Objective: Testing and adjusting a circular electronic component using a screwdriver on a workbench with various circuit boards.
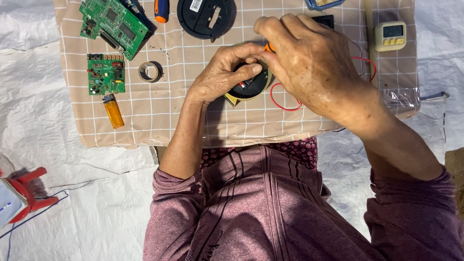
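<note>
The left hand (220,72) clamps around a round black device (250,83) on the checked cloth (241,125) covering the tabletop. The right hand (309,60), fingers pinched together, presses onto the device's top, with something orange under its fingertips. A red wire loop (282,105) lies just below the right hand. Well beyond the left hand sit a tape roll (149,71), two green circuit boards (106,73) and a yellow lighter (114,111).

Person wears a mauve, heathered long-sleeve top w/ thin dark stripes running down the chest. Both sleeves pushed up near elbows, bunched cuffs at 7 and 4 o'clock. Darker dotted maroon fabric shows at centre, above the collar. Left hand (220,72) and right hand (309,60) bare, no rings or watch visible.
</note>
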